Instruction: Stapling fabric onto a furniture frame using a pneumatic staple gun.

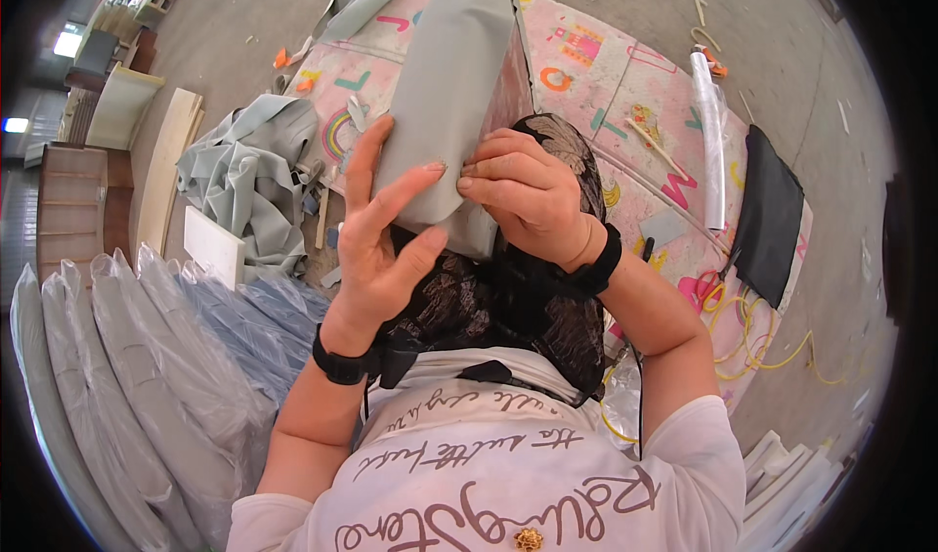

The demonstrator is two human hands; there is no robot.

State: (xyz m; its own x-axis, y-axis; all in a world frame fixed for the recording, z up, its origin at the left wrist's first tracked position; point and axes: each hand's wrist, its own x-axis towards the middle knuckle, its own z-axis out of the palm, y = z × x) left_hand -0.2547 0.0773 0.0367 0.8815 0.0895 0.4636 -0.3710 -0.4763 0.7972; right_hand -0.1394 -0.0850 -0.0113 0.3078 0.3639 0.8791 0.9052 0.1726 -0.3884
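A long board or panel covered in smooth grey leather-like material (445, 73) stands before me, its near end close to my lap. My left hand (381, 234) rests against its left side and near corner, with the fingers spread and the thumb apart. At the right edge of the near end, my right hand (528, 189) pinches the grey material between thumb and fingers. Along the panel's right side an uncovered inner face (500, 83) shows. Exactly what lies under my right fingertips is hidden.
A pink patterned mat (625, 73) lies under the work. Crumpled grey material (254, 176) and plastic-wrapped grey pieces (156, 376) are on the left. To the right are a clear film roll (711, 142), a black sheet (767, 215), scissors (718, 283) and a yellow hose (757, 347).
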